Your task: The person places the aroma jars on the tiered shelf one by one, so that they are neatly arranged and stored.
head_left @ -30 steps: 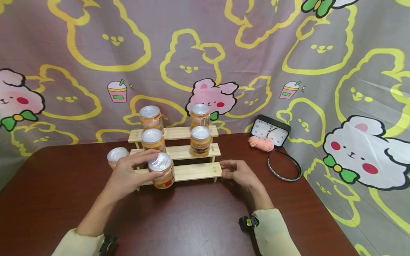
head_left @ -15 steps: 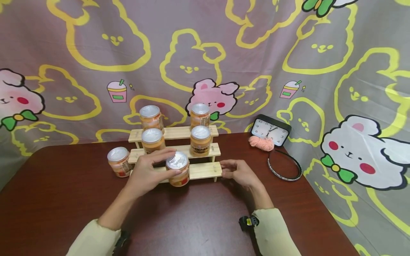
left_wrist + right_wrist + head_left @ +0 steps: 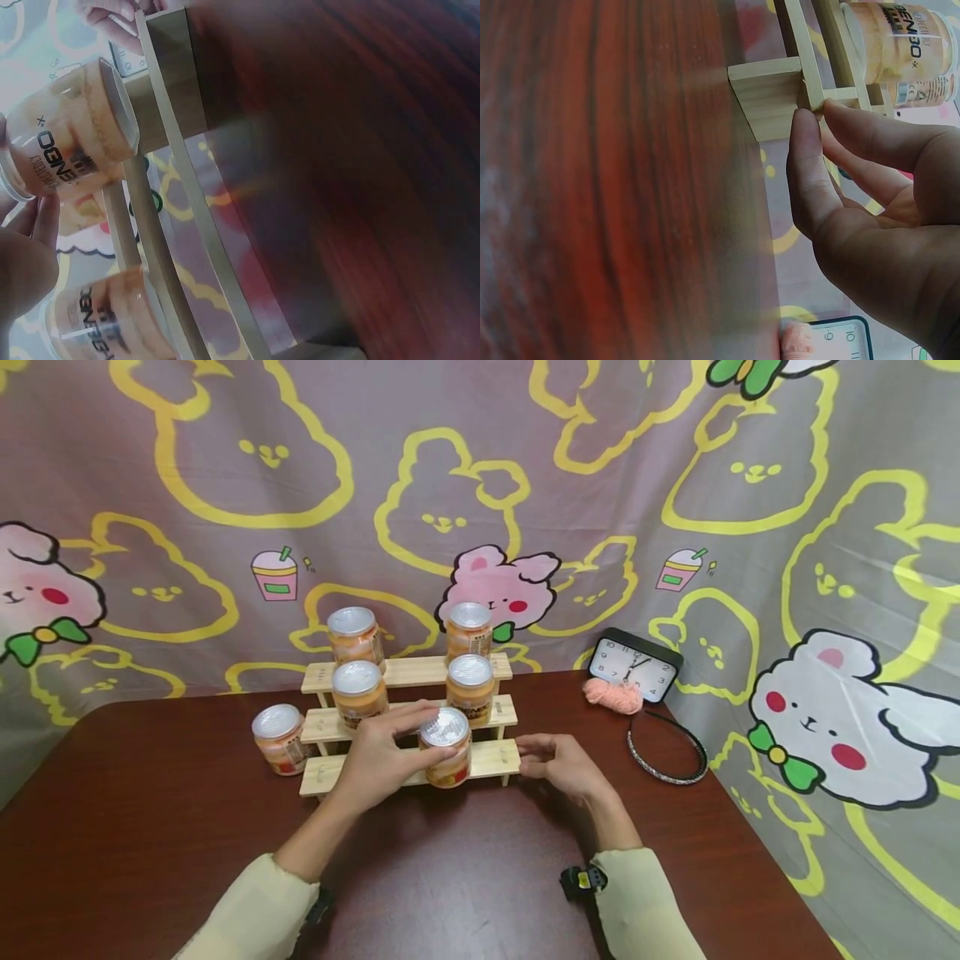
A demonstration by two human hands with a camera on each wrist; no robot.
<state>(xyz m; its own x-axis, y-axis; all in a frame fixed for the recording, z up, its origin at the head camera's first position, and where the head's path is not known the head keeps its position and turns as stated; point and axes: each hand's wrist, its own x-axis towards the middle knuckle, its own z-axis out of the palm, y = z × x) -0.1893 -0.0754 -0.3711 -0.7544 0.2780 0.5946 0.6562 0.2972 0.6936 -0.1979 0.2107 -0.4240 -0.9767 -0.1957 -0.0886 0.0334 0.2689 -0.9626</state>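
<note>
My left hand (image 3: 386, 756) grips an orange-labelled can with a silver lid (image 3: 447, 768) near its top. The can is upright and overlaps the right half of the lowest step of a three-step wooden stand (image 3: 487, 760) in the head view. In the left wrist view, the held can (image 3: 75, 139) has its base close to the step boards. My right hand (image 3: 558, 766) is at the right end of the lowest step; in the right wrist view its fingertips (image 3: 805, 127) pinch the board's end corner.
Similar cans stand on the upper steps: one pair on the top, with a left can (image 3: 360, 697) and a right can (image 3: 470, 681) on the middle. Another can (image 3: 279, 743) stands on the table left of the stand. A clock (image 3: 633, 668), pink yarn (image 3: 611, 696) and headband (image 3: 667, 772) lie right.
My left hand has carried the can rightward along the lowest step, from its left end to the right half. The can on the table at left came into full view. The right hand stays put.
</note>
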